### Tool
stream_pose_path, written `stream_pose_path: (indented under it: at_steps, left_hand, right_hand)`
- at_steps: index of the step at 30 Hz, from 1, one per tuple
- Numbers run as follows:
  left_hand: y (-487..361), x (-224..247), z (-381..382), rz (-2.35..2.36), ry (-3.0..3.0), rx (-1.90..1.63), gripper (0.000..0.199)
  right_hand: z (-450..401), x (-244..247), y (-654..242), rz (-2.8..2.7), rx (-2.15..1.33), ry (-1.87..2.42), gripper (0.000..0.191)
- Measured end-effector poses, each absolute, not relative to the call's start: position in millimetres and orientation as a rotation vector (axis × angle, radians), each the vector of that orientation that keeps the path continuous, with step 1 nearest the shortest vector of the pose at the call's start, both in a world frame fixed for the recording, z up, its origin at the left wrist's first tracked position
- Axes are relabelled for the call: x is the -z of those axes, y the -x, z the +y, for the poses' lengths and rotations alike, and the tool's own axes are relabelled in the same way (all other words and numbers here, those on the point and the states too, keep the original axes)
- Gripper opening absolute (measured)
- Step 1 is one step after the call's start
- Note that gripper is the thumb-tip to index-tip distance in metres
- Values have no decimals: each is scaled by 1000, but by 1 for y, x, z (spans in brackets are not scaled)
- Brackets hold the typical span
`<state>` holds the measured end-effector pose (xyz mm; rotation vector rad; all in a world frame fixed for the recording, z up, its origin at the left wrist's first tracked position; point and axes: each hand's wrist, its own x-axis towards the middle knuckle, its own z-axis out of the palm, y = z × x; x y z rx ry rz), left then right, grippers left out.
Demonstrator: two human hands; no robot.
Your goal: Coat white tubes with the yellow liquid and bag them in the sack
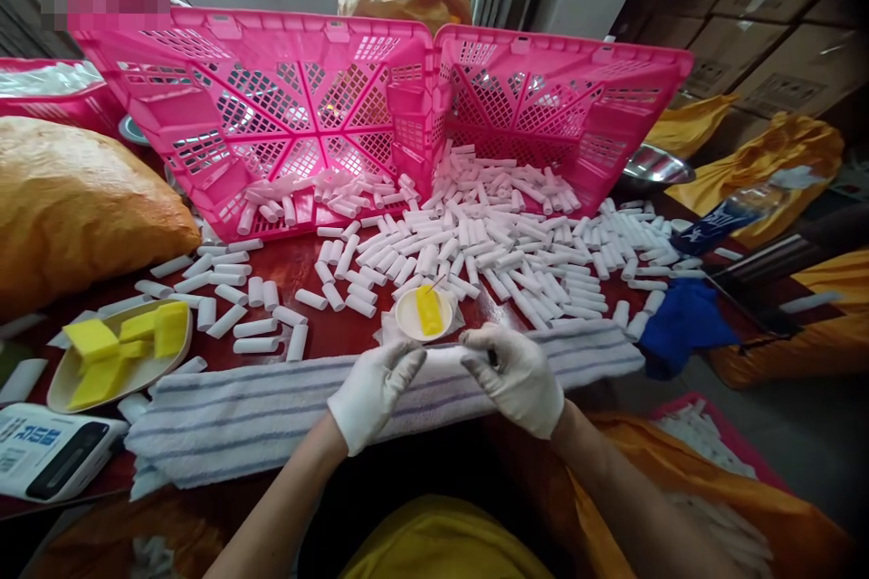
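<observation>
Both of my hands wear white gloves and meet above the striped towel (pixel 272 412) at the table's front edge. Between them lies a white roll (pixel 443 362), level. My left hand (pixel 378 391) pinches one end of it, and my right hand (pixel 521 384) grips the other with curled fingers. Just beyond sits a small white bowl (pixel 402 318) with a yellow piece (pixel 430 309) inside and a thin dark stick across its rim. Behind the bowl spreads a large heap of similar white rolls (pixel 468 240).
Two pink baskets (pixel 434 45) lie tipped toward me at the back. On the left are an orange sack (pixel 88 208), a dish (pixel 177 355) of yellow sponge pieces and a white box-shaped device (pixel 58 452). A bottle (pixel 730 217) and blue cloth (pixel 682 326) lie right. Cartons (pixel 780 27) stand behind.
</observation>
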<state>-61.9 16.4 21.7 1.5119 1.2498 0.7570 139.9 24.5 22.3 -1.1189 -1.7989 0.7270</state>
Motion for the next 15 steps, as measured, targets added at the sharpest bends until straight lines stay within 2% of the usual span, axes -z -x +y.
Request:
stream_pose_path:
  at_steps: [2,4,6,9,12,15]
  left_hand:
    - [50,-21,11,1274,-1395,-707,52]
    - [35,-16,5,1395,-1384,-687,57]
    - [19,-10,-3,1581,-1491,-701,57]
    - [-1,-3,-11,1740,-1713,-735,53]
    - [-15,-3,-11,1669,-1746,-750,53]
    - [-21,-9,-7,1492,-1533,-682,59]
  right_hand:
    - [18,-20,-135,-1999,-527,1012,14]
    - [14,-16,-128,-2079,-369,1008,26]
    - [9,-10,-123,-1998,-288,1152,34]
    - [-1,-5,-128,-1777,-349,1455,35]
    - [-12,-7,-144,-1674,-336,1590,34]
    - [-16,-11,-152,-1712,-193,1538,34]
